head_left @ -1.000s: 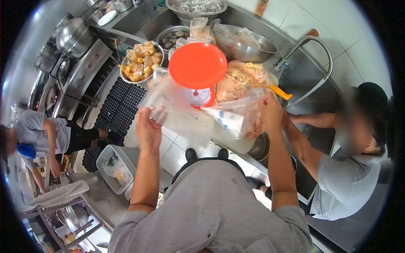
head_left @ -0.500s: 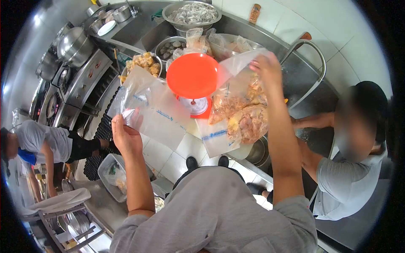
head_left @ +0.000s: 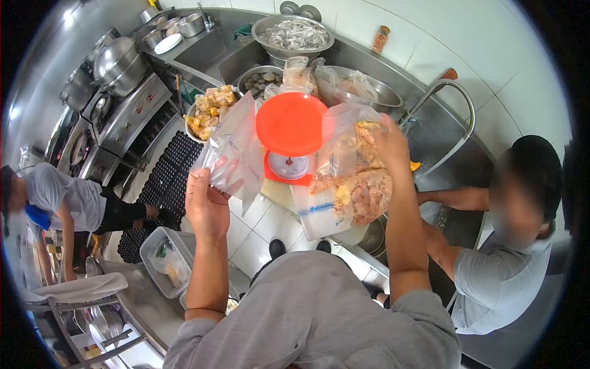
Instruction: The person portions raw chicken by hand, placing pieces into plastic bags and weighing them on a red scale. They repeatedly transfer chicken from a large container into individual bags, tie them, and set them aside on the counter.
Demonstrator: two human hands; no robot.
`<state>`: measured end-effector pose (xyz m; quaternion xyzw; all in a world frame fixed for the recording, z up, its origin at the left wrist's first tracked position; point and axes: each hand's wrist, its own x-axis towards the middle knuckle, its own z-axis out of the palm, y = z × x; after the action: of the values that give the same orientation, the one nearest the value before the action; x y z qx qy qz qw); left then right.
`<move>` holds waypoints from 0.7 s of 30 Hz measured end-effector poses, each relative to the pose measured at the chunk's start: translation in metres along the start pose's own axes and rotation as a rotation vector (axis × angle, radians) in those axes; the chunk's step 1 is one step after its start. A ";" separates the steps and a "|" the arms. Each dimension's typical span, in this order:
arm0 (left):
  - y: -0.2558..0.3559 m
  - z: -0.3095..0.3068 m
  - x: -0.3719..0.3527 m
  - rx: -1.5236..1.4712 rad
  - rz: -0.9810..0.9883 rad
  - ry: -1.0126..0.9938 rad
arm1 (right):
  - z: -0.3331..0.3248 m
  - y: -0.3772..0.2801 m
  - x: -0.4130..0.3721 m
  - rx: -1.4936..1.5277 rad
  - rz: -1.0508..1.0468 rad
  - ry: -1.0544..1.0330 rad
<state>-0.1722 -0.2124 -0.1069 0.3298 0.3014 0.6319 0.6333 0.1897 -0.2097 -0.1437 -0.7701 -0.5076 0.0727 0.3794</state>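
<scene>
a limp, clear plastic bag with faint blue print (head_left: 238,150) is held in the left hand (head_left: 208,198), its lower part caught narrowly between thumb and fingers, to the left of a red kitchen scale with a round white dial (head_left: 289,167). the scale is topped by a round, bright red plate (head_left: 292,123). the right hand (head_left: 390,147) is raised, with fingers bent, beside a clear plastic bag of pale orange raw meat (head_left: 369,194), at the edge of a thin, see-through plastic film (head_left: 344,126); whether that film is gripped cannot be told, since the fingertips are partly hidden. a whitish plastic bag with a blue printed band (head_left: 316,215) is partly overlapped by the bagged meat. behind the scale, greyish-white pieces of food (head_left: 294,34) are held in a wide metal bowl (head_left: 295,53), and a long-spouted metal faucet (head_left: 468,98) is curved over the dark sink at the right. nearby, an arm (head_left: 461,200) is stretched toward the sink (head_left: 455,160) by a person in a grey shirt (head_left: 501,270).
</scene>
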 end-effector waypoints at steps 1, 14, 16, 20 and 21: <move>0.000 0.004 0.000 0.012 -0.012 0.006 | -0.004 -0.003 -0.011 0.053 -0.020 0.118; -0.010 0.024 -0.004 0.008 -0.022 -0.106 | 0.090 -0.008 -0.011 -0.377 -0.536 -0.064; -0.007 0.027 -0.006 -0.005 -0.020 -0.121 | 0.103 -0.006 0.022 -0.429 -0.446 -0.161; -0.001 0.028 -0.011 -0.029 0.006 -0.123 | 0.115 0.006 0.070 -0.263 -0.324 -0.515; 0.001 0.026 -0.012 -0.035 0.017 -0.117 | 0.106 0.002 0.074 -0.187 -0.319 -0.622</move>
<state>-0.1520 -0.2253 -0.0909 0.3575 0.2499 0.6223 0.6500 0.1733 -0.0941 -0.1988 -0.6537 -0.7169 0.1968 0.1414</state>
